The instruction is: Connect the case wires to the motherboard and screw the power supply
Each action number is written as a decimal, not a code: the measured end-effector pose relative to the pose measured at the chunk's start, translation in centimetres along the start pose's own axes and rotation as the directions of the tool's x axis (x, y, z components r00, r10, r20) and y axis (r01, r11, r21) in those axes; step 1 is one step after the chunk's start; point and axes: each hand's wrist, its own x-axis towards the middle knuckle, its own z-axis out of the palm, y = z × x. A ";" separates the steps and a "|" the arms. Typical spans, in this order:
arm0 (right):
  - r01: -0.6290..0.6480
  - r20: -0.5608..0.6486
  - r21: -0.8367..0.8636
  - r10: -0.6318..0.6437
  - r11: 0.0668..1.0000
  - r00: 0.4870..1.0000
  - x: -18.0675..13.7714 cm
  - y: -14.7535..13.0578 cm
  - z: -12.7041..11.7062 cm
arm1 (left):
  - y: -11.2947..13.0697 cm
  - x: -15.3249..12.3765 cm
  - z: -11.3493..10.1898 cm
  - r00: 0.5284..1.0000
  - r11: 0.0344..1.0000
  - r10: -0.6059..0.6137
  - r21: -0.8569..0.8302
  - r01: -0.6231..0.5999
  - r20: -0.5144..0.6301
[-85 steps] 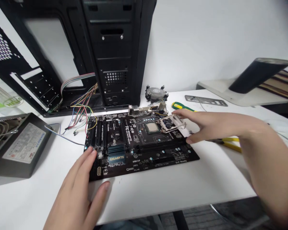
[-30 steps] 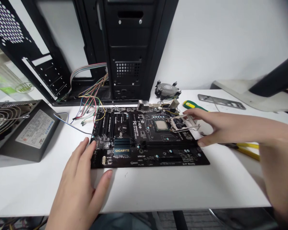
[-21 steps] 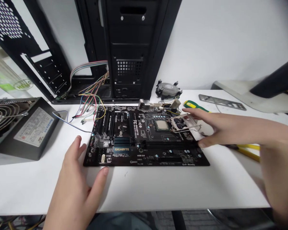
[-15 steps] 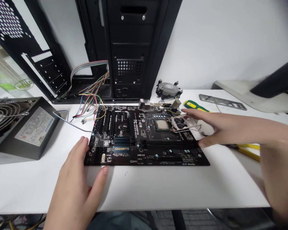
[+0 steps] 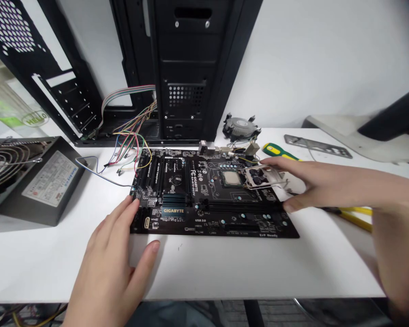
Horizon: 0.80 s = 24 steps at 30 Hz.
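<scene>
A black Gigabyte motherboard (image 5: 191, 200) lies flat on the white table (image 5: 241, 268). A processor (image 5: 232, 178) sits in its socket, and the metal socket cover (image 5: 261, 176) is swung open to the right. My left hand (image 5: 117, 254) rests open on the table, fingertips touching the board's near-left corner. My right hand (image 5: 313, 184) reaches in from the right, fingers stretched out. Its index finger lies over the open cover and its thumb presses the board's right edge.
An open black computer case (image 5: 177, 68) with loose coloured wires (image 5: 129, 141) stands behind the board. A power supply (image 5: 27, 179) lies at left. A cooler fan (image 5: 241, 127), a green-yellow screwdriver (image 5: 276, 151), a metal I/O plate (image 5: 316, 146) and yellow-handled pliers (image 5: 356, 213) lie at right.
The board has shifted slightly back and forth on the table. My left hand lifted off its corner, then came back to touch it. My right hand stayed at the socket cover.
</scene>
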 end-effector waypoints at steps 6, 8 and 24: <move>-0.013 -0.018 -0.004 0.013 1.000 1.000 -0.1 0.3 0.2 | 0.2 0.1 -0.1 1.000 1.000 -0.007 0.018 0.007 -0.006; -0.004 0.000 -0.008 0.004 1.000 1.000 -0.2 0.1 0.0 | 0.3 0.0 -0.2 1.000 1.000 -0.013 0.019 0.014 -0.007; -0.040 0.027 -0.015 0.041 0.999 0.999 -0.1 0.1 0.1 | 0.1 -0.7 0.3 0.984 0.963 -0.178 -0.208 0.173 -0.007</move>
